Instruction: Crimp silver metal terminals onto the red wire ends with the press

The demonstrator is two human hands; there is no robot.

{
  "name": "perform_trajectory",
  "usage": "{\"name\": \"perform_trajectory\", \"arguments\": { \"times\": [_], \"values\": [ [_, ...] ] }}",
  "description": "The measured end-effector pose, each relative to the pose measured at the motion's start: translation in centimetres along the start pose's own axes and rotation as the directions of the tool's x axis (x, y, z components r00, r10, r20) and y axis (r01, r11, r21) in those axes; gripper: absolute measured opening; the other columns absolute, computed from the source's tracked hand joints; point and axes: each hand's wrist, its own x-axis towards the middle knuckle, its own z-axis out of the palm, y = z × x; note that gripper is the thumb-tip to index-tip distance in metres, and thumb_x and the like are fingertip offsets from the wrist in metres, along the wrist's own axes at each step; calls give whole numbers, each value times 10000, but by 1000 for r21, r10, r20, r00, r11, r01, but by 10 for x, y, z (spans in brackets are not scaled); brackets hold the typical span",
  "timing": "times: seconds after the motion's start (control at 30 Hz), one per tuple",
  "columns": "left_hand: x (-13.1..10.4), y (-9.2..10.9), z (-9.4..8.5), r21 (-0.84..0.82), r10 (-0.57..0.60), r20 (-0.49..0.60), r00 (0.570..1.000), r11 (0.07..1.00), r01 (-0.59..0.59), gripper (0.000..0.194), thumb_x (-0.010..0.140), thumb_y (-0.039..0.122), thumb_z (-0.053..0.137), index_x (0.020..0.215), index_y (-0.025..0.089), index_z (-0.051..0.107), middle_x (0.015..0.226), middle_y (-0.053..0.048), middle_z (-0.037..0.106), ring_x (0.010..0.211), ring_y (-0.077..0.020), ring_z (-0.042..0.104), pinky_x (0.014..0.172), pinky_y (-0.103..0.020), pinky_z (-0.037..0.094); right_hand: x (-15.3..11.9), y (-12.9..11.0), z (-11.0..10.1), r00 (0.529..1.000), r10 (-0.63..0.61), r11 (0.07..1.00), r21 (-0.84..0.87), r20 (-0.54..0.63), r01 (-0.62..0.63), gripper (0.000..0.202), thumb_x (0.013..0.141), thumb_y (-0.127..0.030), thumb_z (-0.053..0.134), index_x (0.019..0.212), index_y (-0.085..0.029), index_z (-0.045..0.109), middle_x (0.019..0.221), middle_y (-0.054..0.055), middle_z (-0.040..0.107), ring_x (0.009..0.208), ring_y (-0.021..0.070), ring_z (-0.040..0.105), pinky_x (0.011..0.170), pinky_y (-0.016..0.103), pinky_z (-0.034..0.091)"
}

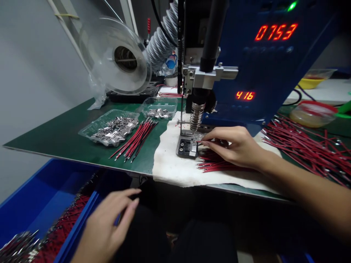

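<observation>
My right hand (236, 146) pinches the end of a red wire at the small black and metal fixture (187, 147) under the spring-loaded tip (196, 117) of the blue machine (246, 69). Under that hand, a bundle of red and black wires (216, 166) lies on the white cloth (170, 160). Below the table edge, my left hand (105, 223) hangs beside the blue bin, slightly blurred, its fingers apart and nothing seen between them. A clear tray of metal parts (116, 129) stands on the green table, with a small bundle of red and black wires (137, 140) beside it.
A second clear tray (159, 109) holds small metal parts. Many red wires (309, 146) lie at the right, by a round container with a red rim (314, 113). Blue bins (52, 193) with wires stand at the lower left. A clear fume hood (117, 54) is behind.
</observation>
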Motion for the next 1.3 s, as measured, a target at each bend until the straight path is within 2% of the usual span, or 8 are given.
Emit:
{"name": "perform_trajectory", "arguments": {
  "times": [0.1,0.17,0.43,0.7,0.93,1.03,1.1,1.3],
  "values": [
    [63,18,-46,56,37,-442,896,998,-13,339,791,316,662,599,185,417,845,16,670,766,-137,623,708,-243,448,0,0,0,1000,0,1000,0,5,0,107,872,-156,602,941,-134,681,844,26,693,721,84,623,658,181,460],
    [108,14,-67,107,-32,-545,838,988,107,168,776,342,681,798,195,603,820,15,658,749,-138,610,748,-250,450,0,1,0,1000,2,1000,-9,6,-2,100,873,-159,602,932,-135,678,843,25,693,721,86,622,658,184,460],
    [223,-45,-68,287,-171,-1,985,944,164,227,804,323,667,983,192,716,835,1,673,672,-116,513,698,-231,361,-1,2,-1,1000,-9,1000,-23,-1,9,103,872,-148,594,925,-127,679,837,28,696,717,91,626,659,190,468],
    [229,-46,-60,230,-215,92,972,955,190,319,822,407,619,888,105,700,741,14,639,653,-90,504,705,-197,356,1,2,0,1000,-16,1000,-10,3,16,93,876,-163,592,918,-139,672,833,27,692,716,97,628,650,203,475],
    [233,-52,-58,130,-208,-291,934,959,254,270,791,358,657,855,107,732,641,14,610,597,-87,479,825,-315,446,1,5,0,1000,3,1000,-28,11,-2,112,887,-179,570,921,-150,672,844,37,698,721,117,632,641,224,480],
    [220,-23,-64,6,-80,-585,807,995,104,275,767,332,667,861,83,735,638,6,609,583,-80,505,726,-294,473,0,5,0,1000,-7,1000,-26,21,8,105,870,-145,576,920,-148,669,852,32,700,732,115,637,653,218,482],
    [205,11,-60,-213,-39,-601,799,970,-113,225,782,262,655,864,67,730,667,-17,645,587,-75,540,635,-221,450,0,4,-1,1000,-9,1000,-22,26,9,106,864,-124,578,920,-147,664,850,30,700,733,112,636,661,215,481],
    [166,100,0,-880,-279,-166,946,476,-14,151,764,204,686,885,112,688,708,-39,643,448,-43,418,395,-181,292,0,4,0,999,30,1000,-5,41,-30,106,909,-180,562,967,-156,648,894,35,683,786,112,624,719,221,475]
  ]
}}
